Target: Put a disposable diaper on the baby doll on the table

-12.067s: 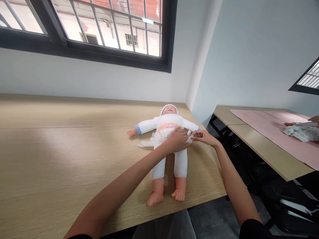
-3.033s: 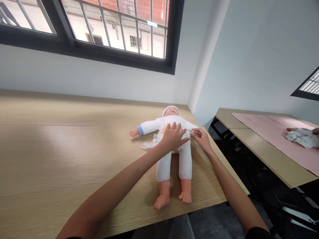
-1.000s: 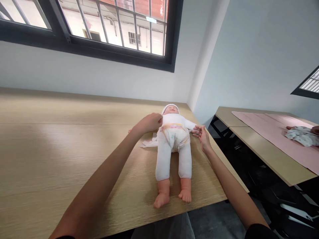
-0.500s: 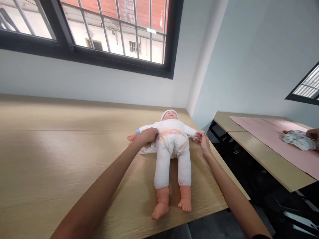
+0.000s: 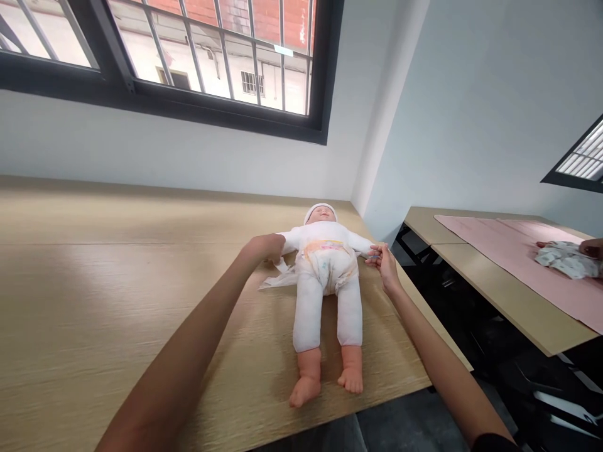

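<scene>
A baby doll (image 5: 324,237) in a white cap and white bodysuit lies on its back, its bare feet towards me. Round its hips is a white diaper (image 5: 332,267) with a coloured print at the waist. On the left, my left hand (image 5: 267,247) is closed on a white diaper tab (image 5: 281,265) and covers the doll's hand on that side. My right hand (image 5: 384,267) is at the end of the doll's other sleeve, fingers curled in a pinch; what they grip is unclear. A loose white flap (image 5: 277,282) spreads on the tabletop beside the diaper.
The doll lies on a light wooden table (image 5: 117,314), near its right edge. Across a gap stands another table (image 5: 499,295) with a pink mat (image 5: 509,251). There, another person's hand (image 5: 591,248) touches patterned cloth (image 5: 565,258). A barred window (image 5: 211,110) is behind.
My left hand has moved left, away from the diaper's waist, drawing the white tab out sideways. My right hand has stayed by the doll's sleeve.
</scene>
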